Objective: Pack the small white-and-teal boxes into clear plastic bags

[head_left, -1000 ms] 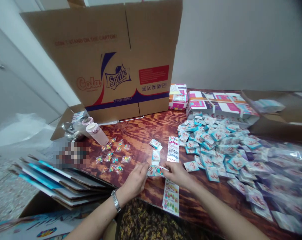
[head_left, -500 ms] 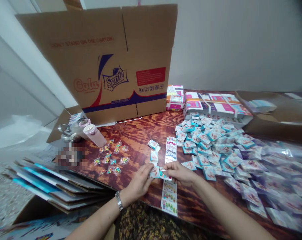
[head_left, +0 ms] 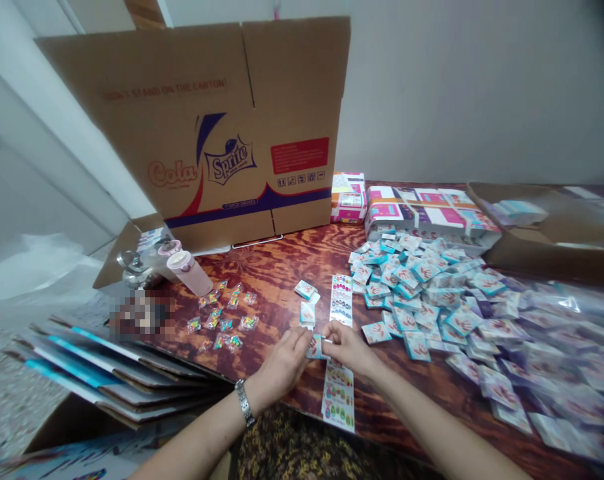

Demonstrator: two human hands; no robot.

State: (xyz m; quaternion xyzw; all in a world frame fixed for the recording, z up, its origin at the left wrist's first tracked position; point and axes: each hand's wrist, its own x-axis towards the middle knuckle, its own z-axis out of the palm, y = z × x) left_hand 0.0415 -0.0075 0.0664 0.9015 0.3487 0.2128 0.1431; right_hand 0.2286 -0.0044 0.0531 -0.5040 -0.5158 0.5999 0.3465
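My left hand (head_left: 285, 360) is closed round one end of a small white and light-blue cardboard box (head_left: 315, 347) with a hand picture on it. At the box's other end, the fingers of my right hand (head_left: 349, 348) pinch together on what looks like its end flap. Just beyond lie two more small boxes (head_left: 307, 289), seemingly with their flaps open. A strip of printed stickers (head_left: 341, 300) runs under my right hand. Left of my hands, several clear packets of colourful candy (head_left: 249, 323) are scattered on the table.
A big pile of small boxes (head_left: 427, 273) covers the right side. At the back stand a large carton (head_left: 207, 133) and wrapped packs (head_left: 432, 210). Two pale pink bottles (head_left: 189, 272) are at the left, near folded cardboard (head_left: 107, 363). An open carton (head_left: 557, 247) stands far right.
The candy packet seen at my right fingertips half a second ago no longer shows. My right fingers now press at the box's end, and the box has shifted slightly right.
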